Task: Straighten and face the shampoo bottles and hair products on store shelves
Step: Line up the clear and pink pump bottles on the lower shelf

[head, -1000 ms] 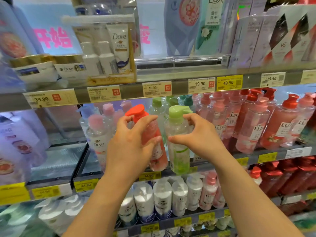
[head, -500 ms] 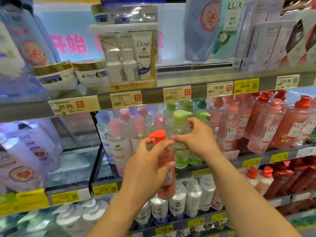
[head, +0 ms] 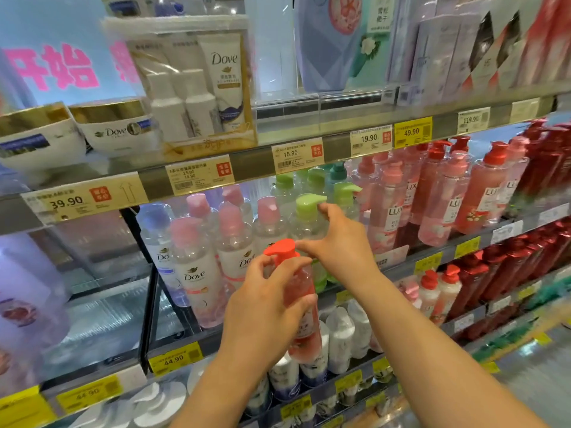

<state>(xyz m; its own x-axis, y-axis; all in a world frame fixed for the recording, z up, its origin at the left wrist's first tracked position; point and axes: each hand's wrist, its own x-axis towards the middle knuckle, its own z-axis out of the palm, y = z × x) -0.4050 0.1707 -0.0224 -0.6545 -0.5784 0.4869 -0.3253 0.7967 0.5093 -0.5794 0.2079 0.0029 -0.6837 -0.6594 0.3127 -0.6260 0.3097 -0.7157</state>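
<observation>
My left hand (head: 265, 307) grips a clear pink bottle with a red pump cap (head: 301, 288), upright and held in front of the middle shelf, off its row. My right hand (head: 343, 245) reaches past it to a green-capped clear bottle (head: 309, 223) standing on that shelf. Its fingers are spread, the index fingertip touches the green pump nozzle, and the thumb points left near the red cap. Pink-capped Dove bottles (head: 197, 273) stand to the left of the green one, pink Lux pump bottles (head: 389, 217) to its right.
The top shelf carries Dove jars (head: 114, 131), a boxed Dove set (head: 197, 97) and refill pouches. Below my hands stand white bottles (head: 340, 335); dark red bottles (head: 494, 279) fill the lower right. Yellow price tags line the shelf edges (head: 253, 165).
My left hand has drawn the red-capped bottle down and out from the row. My right hand's hold on the green-capped bottle has loosened to spread fingers, and the view has shifted left.
</observation>
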